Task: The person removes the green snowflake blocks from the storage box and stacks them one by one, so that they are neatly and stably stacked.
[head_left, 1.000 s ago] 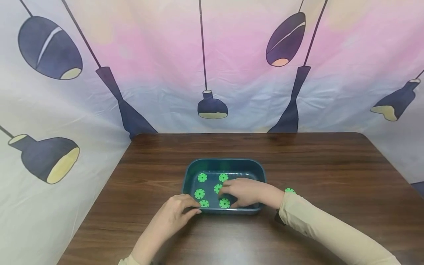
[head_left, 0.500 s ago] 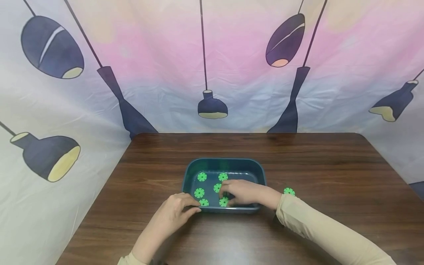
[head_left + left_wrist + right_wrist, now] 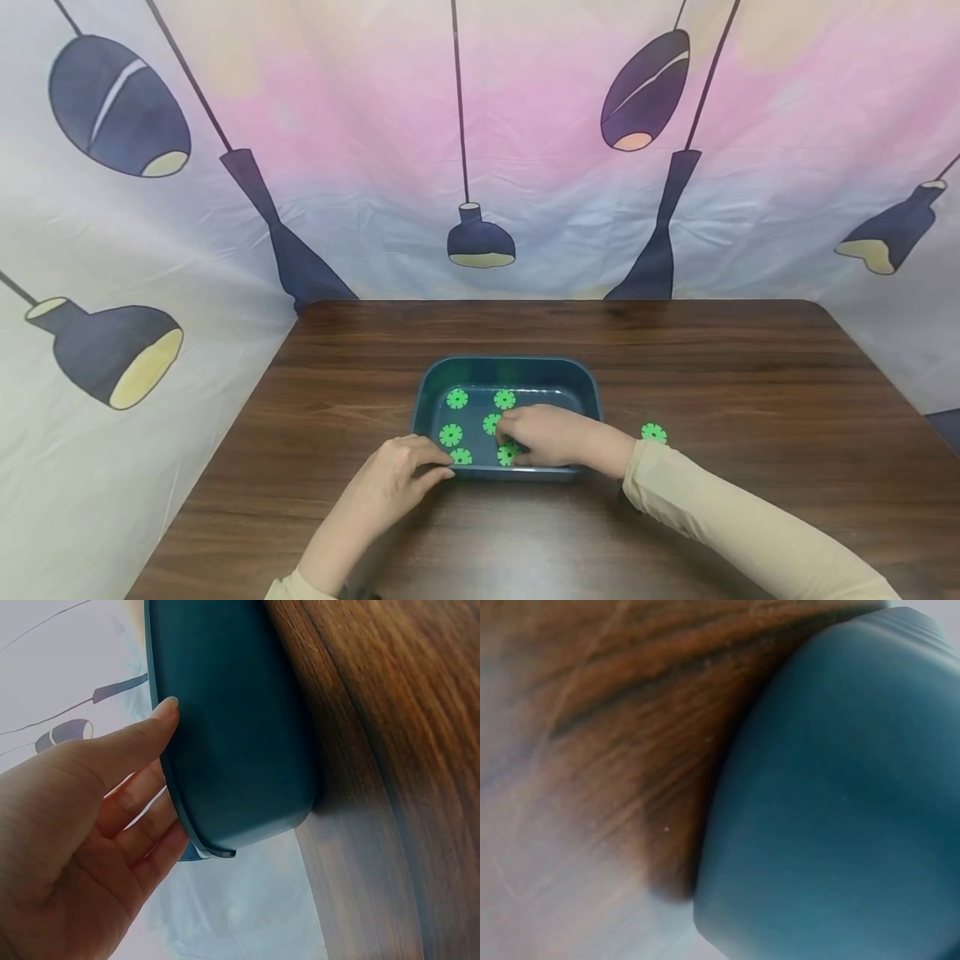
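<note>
A dark teal tray (image 3: pixel 517 367) stands on the wooden table, with several green notched plastic discs on its bottom. My left hand (image 3: pixel 401 479) grips its near left corner. In the left wrist view, the thumb of my left hand (image 3: pixel 97 810) lies on the outer wall and the fingers are behind the rim. My right hand (image 3: pixel 551 436) reaches into the tray over its right side, fingers bent down. Thumb and finger pinch the edges of a green disc (image 3: pixel 507 455) near the front wall. Another disc (image 3: pixel 491 424) is partly hidden by the fingers.
One more green disc (image 3: pixel 654 433) lies on the table (image 3: pixel 750 375) right of the tray, beside the right sleeve. A printed cloth (image 3: pixel 375 125) hangs behind the table. In the right wrist view, the tray's outer wall (image 3: pixel 840 795) fills much of the picture.
My right thumb has drawn in to the left, onto the front disc. My left hand stays at the tray corner. More of the disc on the table shows past the sleeve.
</note>
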`<state>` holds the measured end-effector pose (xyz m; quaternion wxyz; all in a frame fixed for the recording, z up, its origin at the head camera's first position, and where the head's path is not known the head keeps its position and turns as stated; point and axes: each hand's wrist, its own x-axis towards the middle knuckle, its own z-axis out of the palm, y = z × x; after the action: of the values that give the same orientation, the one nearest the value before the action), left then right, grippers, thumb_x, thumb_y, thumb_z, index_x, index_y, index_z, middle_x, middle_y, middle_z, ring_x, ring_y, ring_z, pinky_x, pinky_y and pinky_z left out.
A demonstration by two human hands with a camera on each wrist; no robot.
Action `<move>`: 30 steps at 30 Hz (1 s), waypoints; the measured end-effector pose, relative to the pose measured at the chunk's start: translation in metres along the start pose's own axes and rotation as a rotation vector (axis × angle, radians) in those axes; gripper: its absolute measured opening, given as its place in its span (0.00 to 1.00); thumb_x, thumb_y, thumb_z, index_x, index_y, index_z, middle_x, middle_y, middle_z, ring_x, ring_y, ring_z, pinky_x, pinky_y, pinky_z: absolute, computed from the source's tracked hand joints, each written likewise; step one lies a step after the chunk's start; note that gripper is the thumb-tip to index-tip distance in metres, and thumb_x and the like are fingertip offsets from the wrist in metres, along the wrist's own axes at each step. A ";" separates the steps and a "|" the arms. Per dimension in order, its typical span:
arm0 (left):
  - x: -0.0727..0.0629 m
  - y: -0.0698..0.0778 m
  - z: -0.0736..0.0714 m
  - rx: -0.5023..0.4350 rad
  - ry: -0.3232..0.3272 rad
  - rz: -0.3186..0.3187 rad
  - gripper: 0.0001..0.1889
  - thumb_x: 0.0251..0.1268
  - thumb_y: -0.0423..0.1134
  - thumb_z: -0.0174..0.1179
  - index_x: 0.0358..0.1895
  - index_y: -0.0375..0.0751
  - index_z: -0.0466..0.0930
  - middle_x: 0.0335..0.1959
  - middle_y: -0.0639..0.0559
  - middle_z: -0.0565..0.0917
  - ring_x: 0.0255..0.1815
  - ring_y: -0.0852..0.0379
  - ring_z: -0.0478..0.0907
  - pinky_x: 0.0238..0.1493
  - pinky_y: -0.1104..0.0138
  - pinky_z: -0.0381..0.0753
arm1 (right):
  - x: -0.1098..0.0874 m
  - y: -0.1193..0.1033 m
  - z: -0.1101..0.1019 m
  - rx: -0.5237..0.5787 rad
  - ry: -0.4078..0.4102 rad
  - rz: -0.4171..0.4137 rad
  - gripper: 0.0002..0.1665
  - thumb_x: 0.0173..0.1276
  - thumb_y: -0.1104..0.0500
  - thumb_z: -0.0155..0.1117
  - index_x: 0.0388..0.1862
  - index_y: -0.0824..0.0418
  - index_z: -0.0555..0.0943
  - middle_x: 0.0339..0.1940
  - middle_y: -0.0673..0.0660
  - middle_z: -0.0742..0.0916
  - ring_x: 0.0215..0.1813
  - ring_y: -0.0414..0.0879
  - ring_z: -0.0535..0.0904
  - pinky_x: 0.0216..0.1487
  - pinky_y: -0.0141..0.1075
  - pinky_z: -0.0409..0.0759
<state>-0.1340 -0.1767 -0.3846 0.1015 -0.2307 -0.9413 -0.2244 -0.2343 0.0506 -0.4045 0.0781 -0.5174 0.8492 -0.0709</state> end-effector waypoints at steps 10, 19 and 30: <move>0.000 0.000 0.000 0.011 -0.011 -0.024 0.06 0.50 0.38 0.70 0.34 0.44 0.86 0.32 0.56 0.86 0.37 0.62 0.82 0.39 0.70 0.82 | 0.002 0.000 0.001 -0.065 0.029 -0.049 0.16 0.55 0.55 0.72 0.44 0.53 0.83 0.38 0.45 0.84 0.39 0.33 0.78 0.44 0.26 0.79; 0.000 0.000 0.002 0.009 -0.010 -0.017 0.07 0.50 0.37 0.70 0.34 0.44 0.86 0.32 0.56 0.86 0.37 0.62 0.82 0.38 0.71 0.82 | 0.000 0.003 0.002 -0.108 0.060 -0.070 0.16 0.55 0.51 0.72 0.43 0.52 0.84 0.39 0.45 0.83 0.37 0.33 0.77 0.43 0.28 0.80; 0.000 -0.001 0.002 0.015 0.011 -0.006 0.06 0.50 0.37 0.70 0.33 0.44 0.87 0.31 0.56 0.86 0.36 0.62 0.82 0.37 0.72 0.82 | 0.003 0.002 0.002 -0.221 0.077 -0.109 0.16 0.56 0.49 0.70 0.42 0.54 0.84 0.37 0.46 0.84 0.35 0.33 0.78 0.40 0.25 0.80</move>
<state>-0.1345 -0.1764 -0.3868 0.1076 -0.2260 -0.9431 -0.2190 -0.2369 0.0485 -0.4074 -0.0159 -0.5651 0.8249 -0.0010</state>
